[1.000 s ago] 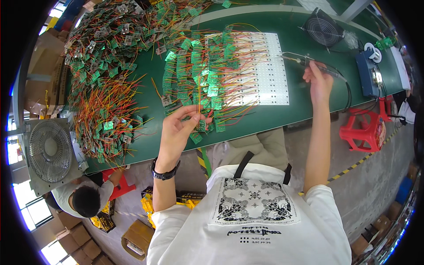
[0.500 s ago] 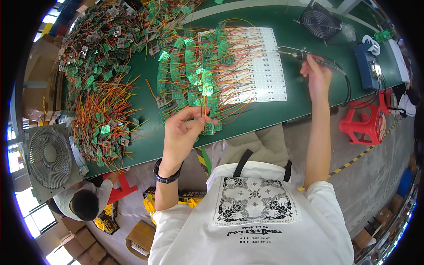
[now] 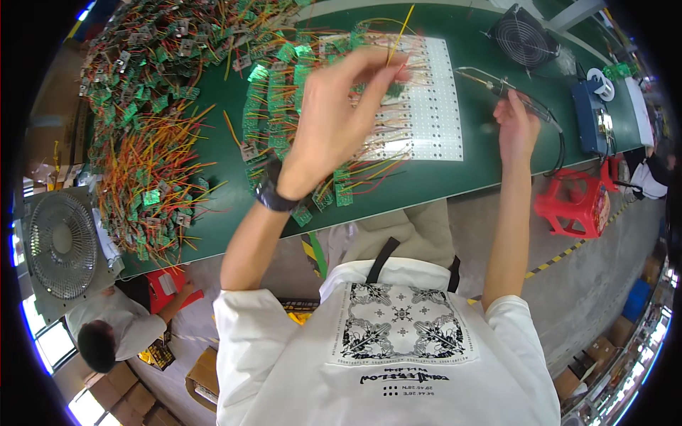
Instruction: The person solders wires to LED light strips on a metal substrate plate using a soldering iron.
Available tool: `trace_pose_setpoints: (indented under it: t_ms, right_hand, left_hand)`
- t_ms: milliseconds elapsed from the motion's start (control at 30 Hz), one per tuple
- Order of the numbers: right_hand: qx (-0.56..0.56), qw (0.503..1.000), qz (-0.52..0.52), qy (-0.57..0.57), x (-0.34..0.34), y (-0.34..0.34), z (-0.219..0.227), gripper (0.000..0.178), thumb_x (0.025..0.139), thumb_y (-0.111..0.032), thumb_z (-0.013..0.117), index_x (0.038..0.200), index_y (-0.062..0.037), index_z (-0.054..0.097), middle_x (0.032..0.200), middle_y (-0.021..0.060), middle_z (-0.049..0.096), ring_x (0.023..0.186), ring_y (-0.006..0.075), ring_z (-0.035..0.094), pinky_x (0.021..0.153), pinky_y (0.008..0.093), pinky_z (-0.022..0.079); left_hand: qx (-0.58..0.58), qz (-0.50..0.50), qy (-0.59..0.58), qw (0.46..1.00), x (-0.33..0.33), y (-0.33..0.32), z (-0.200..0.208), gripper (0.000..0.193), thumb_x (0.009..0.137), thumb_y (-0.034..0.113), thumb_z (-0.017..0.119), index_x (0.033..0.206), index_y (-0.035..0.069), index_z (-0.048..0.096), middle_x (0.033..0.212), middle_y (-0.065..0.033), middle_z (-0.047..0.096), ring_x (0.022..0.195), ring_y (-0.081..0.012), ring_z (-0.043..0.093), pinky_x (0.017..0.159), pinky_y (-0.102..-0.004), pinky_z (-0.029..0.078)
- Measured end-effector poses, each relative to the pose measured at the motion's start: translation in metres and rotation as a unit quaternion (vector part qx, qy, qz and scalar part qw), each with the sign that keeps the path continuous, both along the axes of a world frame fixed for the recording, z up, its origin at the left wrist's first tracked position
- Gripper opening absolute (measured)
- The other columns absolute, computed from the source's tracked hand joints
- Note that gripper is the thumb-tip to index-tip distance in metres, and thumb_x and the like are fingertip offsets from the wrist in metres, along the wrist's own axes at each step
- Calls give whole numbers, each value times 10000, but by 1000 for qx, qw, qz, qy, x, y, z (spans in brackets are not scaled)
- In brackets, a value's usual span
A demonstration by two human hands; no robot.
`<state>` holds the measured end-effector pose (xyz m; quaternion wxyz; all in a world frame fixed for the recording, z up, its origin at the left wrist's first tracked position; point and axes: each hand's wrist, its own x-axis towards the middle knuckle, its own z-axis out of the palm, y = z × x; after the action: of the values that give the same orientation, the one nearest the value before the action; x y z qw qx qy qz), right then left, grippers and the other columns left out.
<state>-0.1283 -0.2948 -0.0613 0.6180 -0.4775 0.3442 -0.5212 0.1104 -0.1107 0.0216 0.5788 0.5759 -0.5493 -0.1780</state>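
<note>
My left hand [image 3: 337,113] is raised over the rows of small green circuit boards [image 3: 275,99], thumb and fingers pinched on a yellow wire [image 3: 403,32] that sticks up past the fingertips. A blurred green board shows just under those fingers; whether it hangs from the wire I cannot tell. A perforated white plate [image 3: 435,106] lies beneath, with red and yellow wire ends spread across it. To its right, my right hand [image 3: 517,122] is closed round a soldering iron [image 3: 500,89], its tip and a thin bent metal tube pointing left toward the plate.
Heaped wired boards [image 3: 153,170] cover the table's left side. A black fan [image 3: 524,39], a blue box-shaped unit [image 3: 591,110] and a solder spool [image 3: 601,84] stand at the right. Beyond the table are a red stool [image 3: 574,202], a grey fan [image 3: 64,245] and a seated person [image 3: 117,330].
My left hand has moved up and right from the near end of the board rows to over the white plate, still pinching a wire. My right hand stays almost in place with the soldering iron.
</note>
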Motion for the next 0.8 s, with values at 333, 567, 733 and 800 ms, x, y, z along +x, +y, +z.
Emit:
trace_pose_setpoints:
  t_ms: [333,567,733,800]
  right_hand:
    - [-12,1000,-12,3,10,3,0,161,888,-96,622,984,32,603,719,103,621,573,168,577,508,244,411]
    - [-33,998,-46,8,12,6,-1,158,884,-103,627,979,21,606,714,99,628,562,166,581,500,253,428]
    - [-8,1000,20,9,14,3,-5,175,880,-119,637,987,16,607,712,86,632,567,148,583,508,239,435]
    - [-10,1000,2,11,14,3,-2,183,873,-114,644,993,18,602,728,83,633,579,137,583,503,230,418]
  left_hand:
    - [35,-74,-51,995,7,-41,-8,233,907,143,495,904,-33,646,682,-110,655,566,-217,626,568,-337,481]
    - [-10,-45,-104,993,2,-59,-44,226,887,174,538,924,-15,656,733,-153,642,616,-299,607,627,-367,479]
    - [62,-63,-165,982,7,-57,-40,210,870,174,595,939,-11,665,762,-180,643,672,-319,633,629,-362,490]
    - [1,-64,-237,969,10,-60,-50,187,874,159,584,927,-2,662,772,-202,642,710,-351,637,652,-404,497]
